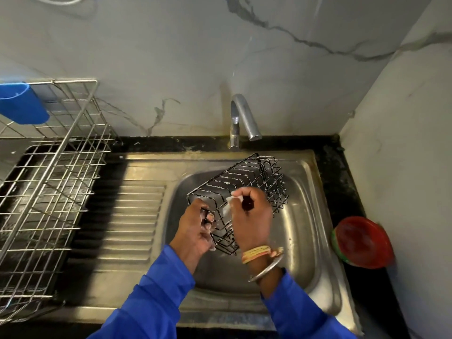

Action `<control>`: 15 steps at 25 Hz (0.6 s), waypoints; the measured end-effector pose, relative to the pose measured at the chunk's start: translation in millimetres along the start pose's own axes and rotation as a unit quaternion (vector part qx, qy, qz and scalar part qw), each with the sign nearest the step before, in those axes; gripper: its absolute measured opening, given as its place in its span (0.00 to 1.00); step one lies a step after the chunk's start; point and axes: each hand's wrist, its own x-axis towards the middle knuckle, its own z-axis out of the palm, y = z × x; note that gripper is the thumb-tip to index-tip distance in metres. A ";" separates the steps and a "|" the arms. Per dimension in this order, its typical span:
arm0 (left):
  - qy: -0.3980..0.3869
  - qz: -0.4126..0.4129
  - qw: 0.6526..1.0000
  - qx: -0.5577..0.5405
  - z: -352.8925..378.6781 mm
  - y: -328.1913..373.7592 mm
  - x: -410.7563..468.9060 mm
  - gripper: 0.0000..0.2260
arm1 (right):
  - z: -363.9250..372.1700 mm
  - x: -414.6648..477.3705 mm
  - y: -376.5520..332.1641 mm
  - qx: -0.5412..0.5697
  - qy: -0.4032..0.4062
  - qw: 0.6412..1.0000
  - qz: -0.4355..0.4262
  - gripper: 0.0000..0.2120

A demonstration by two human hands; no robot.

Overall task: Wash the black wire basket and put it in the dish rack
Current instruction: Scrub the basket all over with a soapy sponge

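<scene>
The left hand curls its fingers round the near end of the black wire basket to hold it tilted and steady over the shiny steel sink, so the right hand, pinching a small white soapy pad, can rub its wires.

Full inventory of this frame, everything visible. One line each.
black wire basket: 1, black, over the sink basin, foam-flecked
sink: 1, steel, centre, drainboard on left
tap: 1, chrome, behind basin
dish rack: 1, silver wire, left of drainboard
holder: 1, blue, on rack's far-left edge
round container: 1, red and green, counter right of sink
soapy pad: 1, white, pressed on basket
bangles: several, yellow and silver, right wrist
left hand: 1, blue sleeve, grips basket's near end
right hand: 1, blue sleeve, holds soapy pad
</scene>
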 end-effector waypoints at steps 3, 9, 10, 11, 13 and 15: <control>-0.017 0.000 0.999 -0.035 1.7 -1.8 3.9 0.10 | -4.4 -30.2 9.5 -0.042 -0.056 0.992 -0.100 0.03; 0.032 0.044 0.999 -0.004 -4.3 -1.2 -9.4 0.06 | -50.7 -6.2 33.7 -0.090 0.009 0.995 0.030 0.08; 0.038 0.055 0.998 0.004 -2.6 -1.8 -12.4 0.06 | -50.4 4.4 19.6 -0.077 -0.007 0.997 0.018 0.09; 0.043 0.062 0.997 0.016 -1.0 -4.1 -13.3 0.07 | -47.7 13.5 5.1 -0.061 -0.037 0.997 -0.003 0.08; 0.040 0.081 0.995 0.041 4.5 -9.5 -16.7 0.08 | -43.1 28.1 -13.4 -0.092 -0.098 0.989 -0.058 0.06; 0.034 0.104 0.992 0.062 6.9 -15.3 -18.2 0.09 | -41.5 41.4 -10.7 -0.206 -0.121 0.965 -0.108 0.04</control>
